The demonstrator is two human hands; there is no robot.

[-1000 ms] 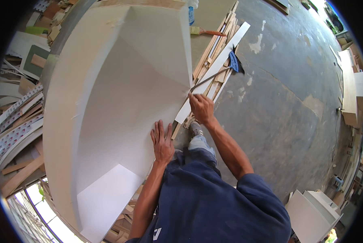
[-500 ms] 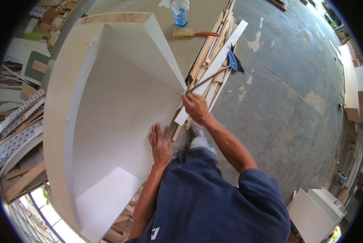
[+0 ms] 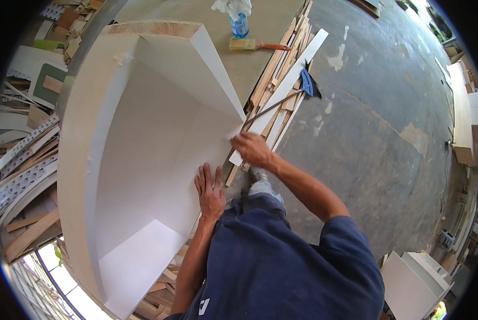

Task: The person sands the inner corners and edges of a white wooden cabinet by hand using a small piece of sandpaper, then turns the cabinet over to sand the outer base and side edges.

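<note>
A large open white cabinet box (image 3: 154, 144) lies in front of me on the left. My left hand (image 3: 212, 200) rests flat on its inner panel by the right edge, fingers spread, holding nothing. My right hand (image 3: 254, 150) is closed at that same edge, farther up, with its fingertips curled inward and slightly blurred. Whatever it may hold is hidden. Just beyond the right hand, a broom with a blue head (image 3: 307, 82) lies across a stack of wood strips (image 3: 273, 77), including a white board (image 3: 289, 80).
A paintbrush (image 3: 257, 45) and a blue bottle with white cloth on top (image 3: 239, 24) sit beyond the cabinet. Curved offcuts (image 3: 26, 186) are piled at left. White panels (image 3: 417, 282) stand lower right, on the grey concrete floor (image 3: 372, 160).
My right hand has slid toward me and a little left along the cabinet's edge, away from the broom handle's end. The left hand stays in place.
</note>
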